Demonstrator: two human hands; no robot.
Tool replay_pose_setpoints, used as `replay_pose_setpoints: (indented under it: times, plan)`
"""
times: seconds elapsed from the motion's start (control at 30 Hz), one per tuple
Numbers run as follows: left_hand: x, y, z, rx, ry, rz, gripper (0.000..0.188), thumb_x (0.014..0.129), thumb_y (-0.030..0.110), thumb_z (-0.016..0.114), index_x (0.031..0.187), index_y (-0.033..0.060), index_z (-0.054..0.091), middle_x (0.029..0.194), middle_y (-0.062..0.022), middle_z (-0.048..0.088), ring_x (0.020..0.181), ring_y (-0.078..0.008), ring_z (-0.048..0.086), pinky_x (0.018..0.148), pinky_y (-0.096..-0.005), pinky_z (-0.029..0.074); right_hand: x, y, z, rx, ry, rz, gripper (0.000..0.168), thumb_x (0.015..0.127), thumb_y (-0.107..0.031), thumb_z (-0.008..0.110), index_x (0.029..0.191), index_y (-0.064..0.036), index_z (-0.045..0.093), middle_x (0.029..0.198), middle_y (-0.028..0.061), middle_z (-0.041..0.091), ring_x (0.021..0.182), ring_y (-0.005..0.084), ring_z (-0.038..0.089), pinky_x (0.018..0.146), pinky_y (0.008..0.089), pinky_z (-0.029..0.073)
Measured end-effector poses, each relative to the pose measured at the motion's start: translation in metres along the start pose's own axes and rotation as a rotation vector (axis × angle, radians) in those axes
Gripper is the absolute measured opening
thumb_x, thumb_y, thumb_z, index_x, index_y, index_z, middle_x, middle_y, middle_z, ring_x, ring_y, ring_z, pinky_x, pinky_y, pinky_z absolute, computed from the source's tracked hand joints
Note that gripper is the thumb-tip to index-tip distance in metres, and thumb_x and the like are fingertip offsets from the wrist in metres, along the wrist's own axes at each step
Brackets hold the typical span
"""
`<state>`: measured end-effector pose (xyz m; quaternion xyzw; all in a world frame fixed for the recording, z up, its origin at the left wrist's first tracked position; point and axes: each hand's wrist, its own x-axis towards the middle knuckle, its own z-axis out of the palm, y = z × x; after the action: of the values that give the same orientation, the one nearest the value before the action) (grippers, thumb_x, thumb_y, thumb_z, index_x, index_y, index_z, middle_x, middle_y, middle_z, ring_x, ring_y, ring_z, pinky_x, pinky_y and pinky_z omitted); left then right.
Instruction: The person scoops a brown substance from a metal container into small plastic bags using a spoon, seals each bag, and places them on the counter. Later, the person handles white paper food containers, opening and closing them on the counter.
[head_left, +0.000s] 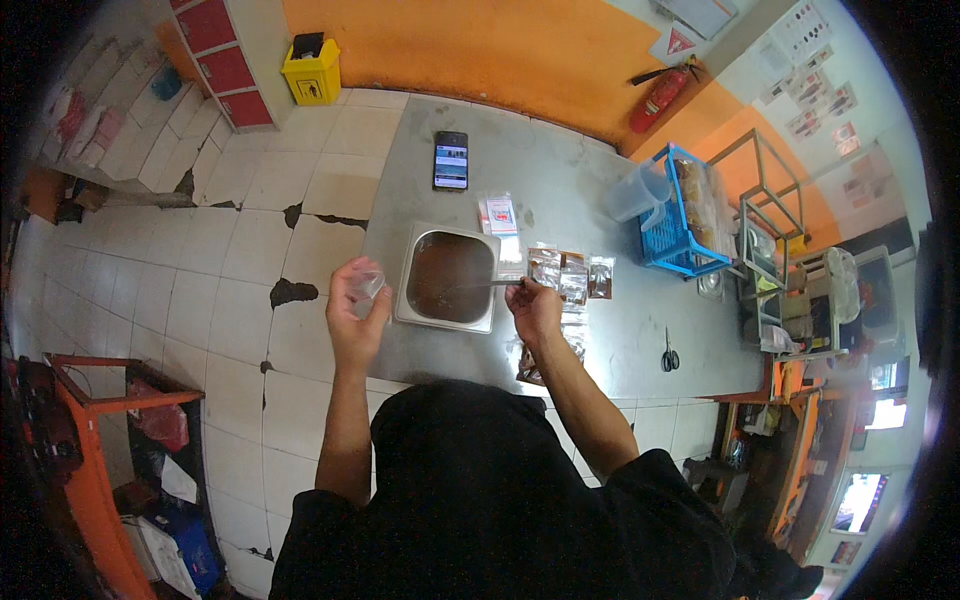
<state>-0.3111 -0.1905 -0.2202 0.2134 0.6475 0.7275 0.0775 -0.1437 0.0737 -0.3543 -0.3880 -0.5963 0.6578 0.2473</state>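
Note:
My left hand (358, 311) holds a small clear plastic bag (367, 283) between thumb and fingers, just left of a square steel food pan (486, 304). Dark brown sauce or liquid (450, 271) lies in the pan. My right hand (536, 307) grips the handle of a thin metal utensil (491, 283), which reaches over the pan's right rim; its far end is hard to make out. Beside my right hand lie several filled zip bags (574, 279) with brown contents. A stack of flat clear bags (501, 221) with a printed pack lies behind them.
A phone (451, 161) lies at the steel table's far left. Black-handled scissors (670, 360) rest at the right. Farther back right stand a translucent plastic jug (641, 191) and a blue plastic crate (664, 238) holding bagged goods, beside a metal rack (765, 202).

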Motion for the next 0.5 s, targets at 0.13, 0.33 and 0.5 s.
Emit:
replay_pose_setpoints:
  times: [0.13, 0.33, 0.5]
  plan:
    - [-0.005, -0.001, 0.003, 0.005, 0.012, 0.04, 0.058, 0.077, 0.003, 0.078, 0.128, 0.0047, 0.05, 0.119, -0.009, 0.061, 0.105, -0.0176, 0.059, 0.088, -0.033, 0.049, -0.026, -0.098, 0.022, 0.685, 0.12, 0.321, 0.013, 0.096, -0.008, 0.05, 0.096, 0.002, 0.059, 0.083, 0.0117, 0.062, 0.078, 0.0241, 0.063, 0.078, 0.0352, 0.056]
    - [-0.002, -0.012, 0.029, 0.202, -0.077, 0.081, 0.073, 0.066, 0.014, 0.091, 0.128, 0.0042, 0.052, 0.109, -0.0096, 0.065, 0.1, -0.0193, 0.064, 0.082, -0.0337, 0.052, -0.022, -0.069, -0.002, 0.309, 0.116, 0.113, 0.021, 0.095, -0.008, 0.056, 0.11, 0.005, 0.061, 0.091, 0.0119, 0.06, 0.081, 0.0226, 0.059, 0.074, 0.0335, 0.052]
    - [-0.003, -0.019, 0.038, 0.274, -0.125, 0.168, 0.077, 0.065, 0.016, 0.092, 0.128, 0.0029, 0.051, 0.108, -0.0107, 0.066, 0.094, -0.0192, 0.065, 0.079, -0.0341, 0.054, -0.027, -0.098, 0.011, 0.784, 0.291, 0.271, 0.015, 0.096, -0.009, 0.054, 0.103, 0.004, 0.057, 0.09, 0.0124, 0.057, 0.079, 0.0245, 0.058, 0.074, 0.0348, 0.053]
